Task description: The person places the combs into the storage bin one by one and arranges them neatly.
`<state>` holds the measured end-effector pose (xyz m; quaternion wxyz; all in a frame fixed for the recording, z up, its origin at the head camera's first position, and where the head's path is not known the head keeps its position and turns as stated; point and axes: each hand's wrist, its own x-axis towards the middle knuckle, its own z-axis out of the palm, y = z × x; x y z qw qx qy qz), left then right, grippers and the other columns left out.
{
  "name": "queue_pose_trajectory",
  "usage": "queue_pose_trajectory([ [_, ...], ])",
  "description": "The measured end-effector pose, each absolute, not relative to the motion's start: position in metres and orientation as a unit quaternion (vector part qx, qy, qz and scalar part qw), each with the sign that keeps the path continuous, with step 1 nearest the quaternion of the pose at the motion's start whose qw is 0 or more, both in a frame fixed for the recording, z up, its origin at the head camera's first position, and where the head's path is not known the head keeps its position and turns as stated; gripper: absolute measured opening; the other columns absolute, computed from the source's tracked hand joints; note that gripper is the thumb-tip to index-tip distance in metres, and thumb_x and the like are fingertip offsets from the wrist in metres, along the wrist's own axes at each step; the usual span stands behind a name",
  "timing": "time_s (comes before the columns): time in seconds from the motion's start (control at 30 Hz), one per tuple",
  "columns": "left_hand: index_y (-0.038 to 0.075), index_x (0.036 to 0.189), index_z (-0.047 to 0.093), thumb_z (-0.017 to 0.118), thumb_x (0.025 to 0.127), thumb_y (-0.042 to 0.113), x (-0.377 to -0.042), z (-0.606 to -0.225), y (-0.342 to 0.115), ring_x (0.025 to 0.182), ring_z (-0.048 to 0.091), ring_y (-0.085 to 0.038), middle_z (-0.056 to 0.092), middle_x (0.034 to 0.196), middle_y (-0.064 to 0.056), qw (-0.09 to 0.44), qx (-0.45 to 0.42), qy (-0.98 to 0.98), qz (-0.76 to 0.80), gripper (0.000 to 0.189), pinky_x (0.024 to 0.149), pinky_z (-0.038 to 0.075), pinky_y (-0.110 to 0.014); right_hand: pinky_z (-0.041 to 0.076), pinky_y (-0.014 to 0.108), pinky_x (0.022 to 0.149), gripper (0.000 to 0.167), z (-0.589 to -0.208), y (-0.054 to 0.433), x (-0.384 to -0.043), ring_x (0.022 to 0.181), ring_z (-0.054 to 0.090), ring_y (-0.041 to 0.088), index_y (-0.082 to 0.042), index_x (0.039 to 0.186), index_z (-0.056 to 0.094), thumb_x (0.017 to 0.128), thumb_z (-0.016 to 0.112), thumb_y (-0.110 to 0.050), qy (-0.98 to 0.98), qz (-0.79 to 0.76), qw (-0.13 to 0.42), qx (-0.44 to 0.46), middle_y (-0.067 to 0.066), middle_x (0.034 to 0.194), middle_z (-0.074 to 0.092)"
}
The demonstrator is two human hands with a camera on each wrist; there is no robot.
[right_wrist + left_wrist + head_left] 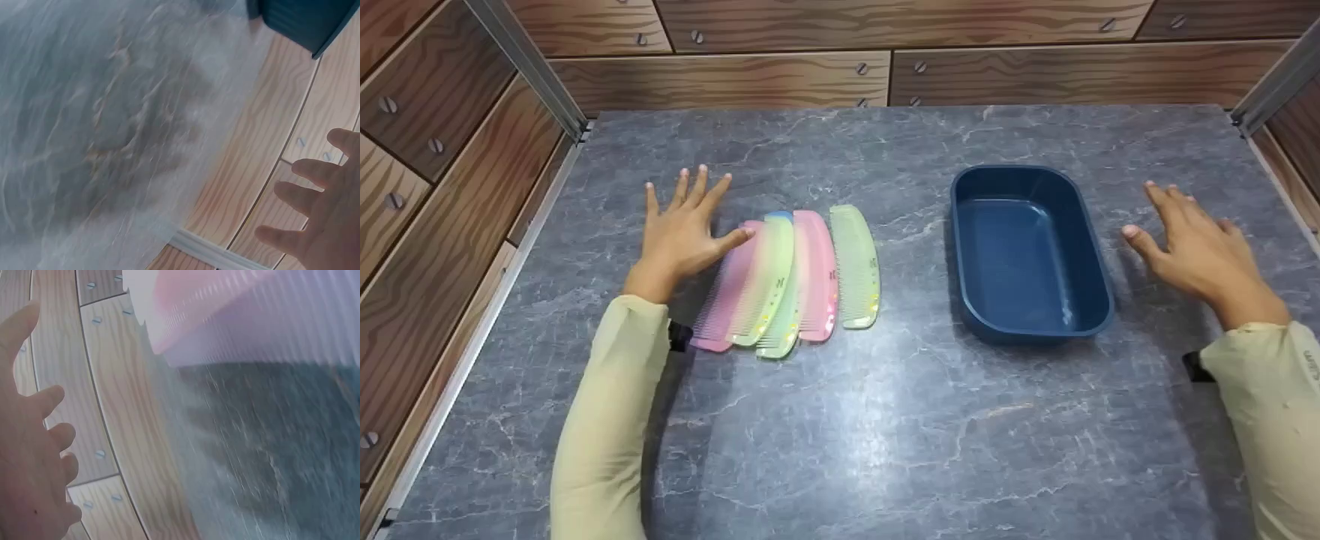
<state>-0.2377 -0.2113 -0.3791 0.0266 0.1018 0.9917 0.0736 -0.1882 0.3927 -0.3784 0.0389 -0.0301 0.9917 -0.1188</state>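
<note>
Several combs lie overlapped in a fan left of the table's middle: a pink comb [819,277] and a yellow-green comb [772,281] among them. A pale green comb [856,266] lies by itself just right of that group. My left hand [679,232] is spread with straight fingers beside the group's left side, holding nothing; its thumb reaches over the leftmost comb, and I cannot tell if it touches. To the right stands a deep blue plastic bin [1012,255] with nothing inside. Beyond its right side my right hand [1200,247] is spread, fingers extended, apart from the bin.
The grey marbled table [840,420] carries all of this. Wood-patterned panels [780,79] wall off the back and both sides, with metal frame posts [529,67] at the corners. A small dark strap piece shows at each wrist.
</note>
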Motion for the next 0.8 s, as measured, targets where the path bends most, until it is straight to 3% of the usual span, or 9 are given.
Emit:
queue_pose_trajectory([
  [0.3,0.032,0.156,0.01,0.038,0.079,0.084,-0.24,-0.381,-0.199,0.151,-0.004,-0.03,0.0,0.163,-0.006,0.037,0.123,0.987,0.098,0.097,0.114,-0.013,-0.062,0.013,0.073,0.101,0.074,-0.377,0.381,-0.188,0.138,0.02,0.053,-0.019,0.157,0.003,0.1,0.035,-0.054,0.986,-0.143,0.03,-0.075,0.028,0.157,0.015],
  [0.57,0.032,0.156,0.01,0.049,0.079,0.079,-0.239,-0.385,-0.193,0.151,0.008,-0.028,0.006,0.163,-0.005,0.073,0.141,0.973,0.166,0.098,0.116,0.0,-0.063,0.022,0.073,0.096,0.069,-0.381,0.374,-0.19,0.129,0.029,0.059,-0.018,0.156,0.01,0.101,0.041,-0.044,0.976,-0.18,0.044,-0.116,0.034,0.148,0.027],
  [0.8,0.032,0.156,0.01,0.056,0.08,0.072,-0.242,-0.39,-0.192,0.15,0.011,-0.03,0.009,0.163,-0.007,0.082,0.146,0.967,0.191,0.097,0.116,0.006,-0.062,0.03,0.068,0.093,0.068,-0.385,0.371,-0.189,0.125,0.037,0.05,-0.013,0.156,0.014,0.101,0.045,-0.038,0.965,-0.22,0.04,-0.136,0.03,0.146,0.033],
])
